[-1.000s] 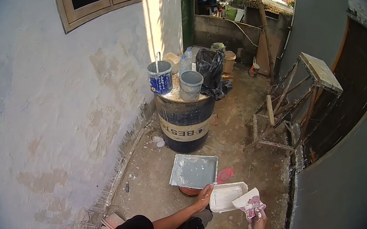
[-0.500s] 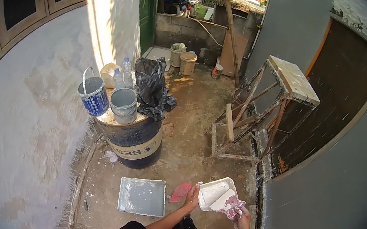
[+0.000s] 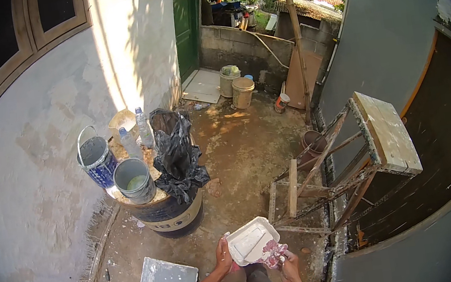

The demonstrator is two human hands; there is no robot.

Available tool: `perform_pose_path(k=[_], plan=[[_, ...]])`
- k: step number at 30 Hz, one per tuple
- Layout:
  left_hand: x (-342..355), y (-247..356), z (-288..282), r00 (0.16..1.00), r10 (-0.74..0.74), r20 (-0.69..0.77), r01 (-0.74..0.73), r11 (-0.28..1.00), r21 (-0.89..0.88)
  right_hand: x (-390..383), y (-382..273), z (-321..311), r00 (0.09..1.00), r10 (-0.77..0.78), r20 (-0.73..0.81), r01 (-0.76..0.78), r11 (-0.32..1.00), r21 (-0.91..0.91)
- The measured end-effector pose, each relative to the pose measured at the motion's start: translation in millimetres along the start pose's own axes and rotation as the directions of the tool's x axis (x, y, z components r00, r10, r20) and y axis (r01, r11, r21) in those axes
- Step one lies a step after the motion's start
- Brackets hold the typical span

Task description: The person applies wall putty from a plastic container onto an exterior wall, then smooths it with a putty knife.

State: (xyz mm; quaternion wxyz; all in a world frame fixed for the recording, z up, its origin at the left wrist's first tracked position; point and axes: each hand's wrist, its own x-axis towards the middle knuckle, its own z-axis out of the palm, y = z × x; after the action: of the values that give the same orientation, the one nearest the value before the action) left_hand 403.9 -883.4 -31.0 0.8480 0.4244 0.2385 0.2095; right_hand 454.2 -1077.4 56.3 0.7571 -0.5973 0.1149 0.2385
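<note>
My left hand (image 3: 223, 257) is closed on the left edge of a small cream plastic container (image 3: 244, 236) coated with white material. My right hand (image 3: 288, 265) is closed on a white, pink-smeared scraper (image 3: 271, 251), which lies over the container's near right part; its blade is hard to make out. Below and left of them, a larger paint-flecked grey tray (image 3: 168, 277) sits low on the left.
Ahead, a drum (image 3: 176, 220) bears buckets (image 3: 134, 181), bottles and a black bag (image 3: 174, 154). A rusty metal stand (image 3: 387, 132) leans right; buckets (image 3: 243, 93) stand at the back. Walls (image 3: 39, 167) flank both sides, with a green door (image 3: 184, 28) behind.
My hands have moved left with the container and scraper, the scraper now further over the container. The view has shifted, so the drum and grey tray appear further left.
</note>
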Motion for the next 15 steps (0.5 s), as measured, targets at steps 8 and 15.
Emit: perform_pose_path(k=[8, 15], plan=[[178, 18, 47, 0.976, 0.108, -0.19, -0.129, 0.987, -0.099, 219, -69, 66, 0.956, 0.029, 0.291, -0.004, 0.996, -0.085], [334, 74, 91, 0.891, 0.268, -0.366, -0.298, 0.954, -0.028, 366, -186, 160, 0.887, -0.019, 0.462, 0.097, 0.985, -0.144]])
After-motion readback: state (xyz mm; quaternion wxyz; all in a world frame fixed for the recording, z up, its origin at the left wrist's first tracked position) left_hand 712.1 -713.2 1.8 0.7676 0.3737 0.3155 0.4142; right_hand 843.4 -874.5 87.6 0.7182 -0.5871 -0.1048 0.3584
